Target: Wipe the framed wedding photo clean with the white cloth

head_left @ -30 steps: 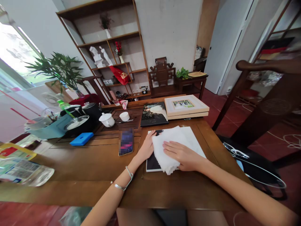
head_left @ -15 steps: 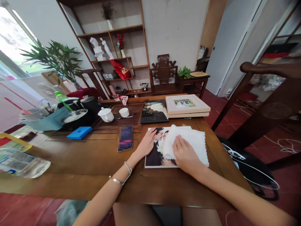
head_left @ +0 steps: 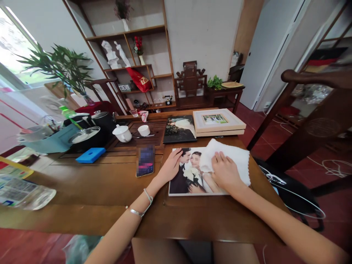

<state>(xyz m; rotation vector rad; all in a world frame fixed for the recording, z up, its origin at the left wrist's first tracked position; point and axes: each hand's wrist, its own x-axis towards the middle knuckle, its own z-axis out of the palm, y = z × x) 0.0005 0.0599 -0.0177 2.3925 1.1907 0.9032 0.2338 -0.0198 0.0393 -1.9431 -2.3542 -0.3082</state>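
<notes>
A photo panel showing a couple lies flat on the brown wooden table. My left hand rests its outstretched fingers on the panel's upper left edge, holding nothing. Bunched under the fingers of my right hand is a white cloth, pressed onto the right part of the panel and hanging over its right edge. The fingers of this hand are close together. Behind the panel lies a dark picture panel, beside two stacked light frames. A phone lies left of my left hand.
A white lidded cup and a small white cup stand at the back. Further left are a blue box, a glass-lidded pan and a clear bottle. A wooden chair stands at the right.
My right hand and the white cloth have moved right across the panel, uncovering more of the picture's middle. My left hand stays at the panel's left edge. The view has shifted slightly.
</notes>
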